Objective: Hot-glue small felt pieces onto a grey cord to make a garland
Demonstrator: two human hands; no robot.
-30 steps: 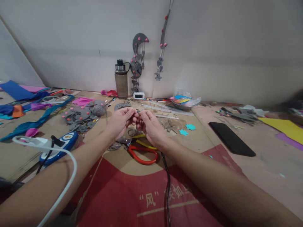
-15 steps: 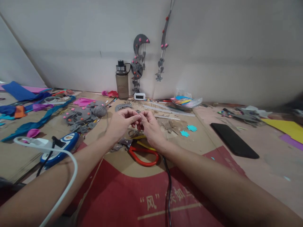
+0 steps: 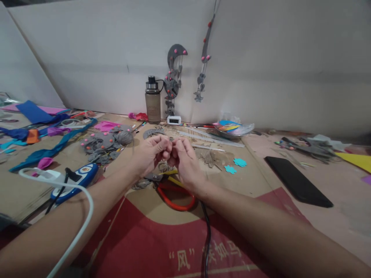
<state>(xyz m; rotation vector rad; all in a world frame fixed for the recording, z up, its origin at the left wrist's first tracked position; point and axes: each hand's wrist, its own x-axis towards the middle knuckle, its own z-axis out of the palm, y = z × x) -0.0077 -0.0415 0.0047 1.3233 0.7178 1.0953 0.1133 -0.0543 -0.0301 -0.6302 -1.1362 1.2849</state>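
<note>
My left hand (image 3: 152,154) and my right hand (image 3: 185,160) meet fingertip to fingertip over the middle of the cardboard. Both are closed in a pinch, and whatever lies between the fingers is too small or too hidden to name. Just below them lie scissors with red handles (image 3: 176,199), partly covered by my right hand, with a yellow-handled tool (image 3: 174,180) beside them. Loose grey yarn (image 3: 141,183) lies under my left wrist. Two turquoise flower-shaped cutouts (image 3: 235,165) rest to the right of my right hand.
A bottle (image 3: 153,102) and small digital clock (image 3: 174,120) stand by the wall, where grey moon-shaped hangings (image 3: 177,52) hang. Grey felt pieces with yarn (image 3: 107,143) lie left, near a blue-and-white device (image 3: 84,177). A black phone (image 3: 297,181) lies right; a black cable (image 3: 207,231) runs forward.
The view has shifted slightly, so the background sits a little further right. My fingers have shifted slightly against each other, the left ones curling more. Both hands stay together.
</note>
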